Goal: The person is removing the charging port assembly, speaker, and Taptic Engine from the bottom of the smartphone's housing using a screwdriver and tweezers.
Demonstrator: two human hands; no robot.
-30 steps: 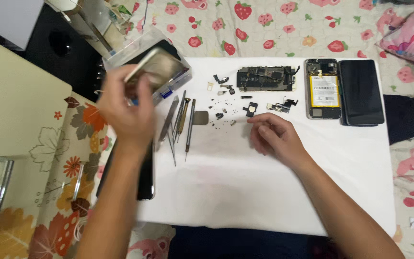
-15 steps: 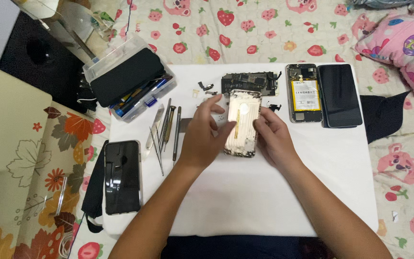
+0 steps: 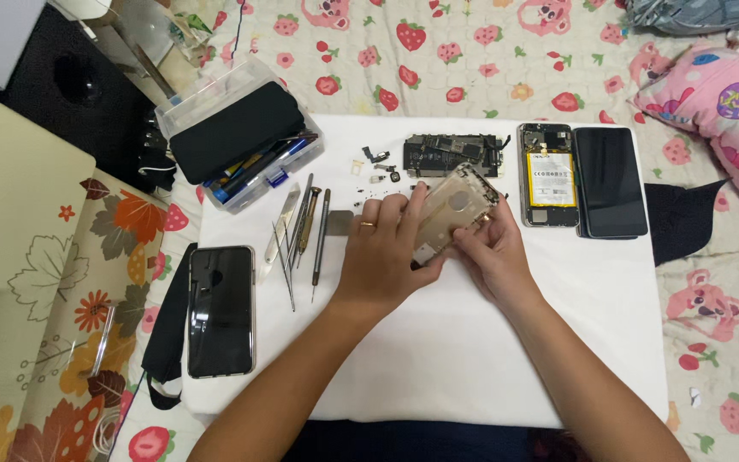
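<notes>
Both forearms reach up from the bottom edge over a white mat [image 3: 472, 359]. The left hand [image 3: 382, 257], a ring on one finger, closes around the left side of a phone frame [image 3: 455, 210], and the right hand [image 3: 493, 252] pinches its lower right edge with fingers and thumb, so the two hold it tilted just above the middle of the mat. Left of the hands lie tweezers and screwdrivers [image 3: 301, 231] in a row, and further left a black phone [image 3: 220, 310] rests face up at the mat's edge. Beyond the frame sit a circuit board [image 3: 451, 147] and small loose parts [image 3: 378, 167]; to their right, a phone body with a battery [image 3: 549, 175] lies just beside a dark screen panel [image 3: 611, 181]. At the far left corner stands a clear toolbox [image 3: 237, 137].
</notes>
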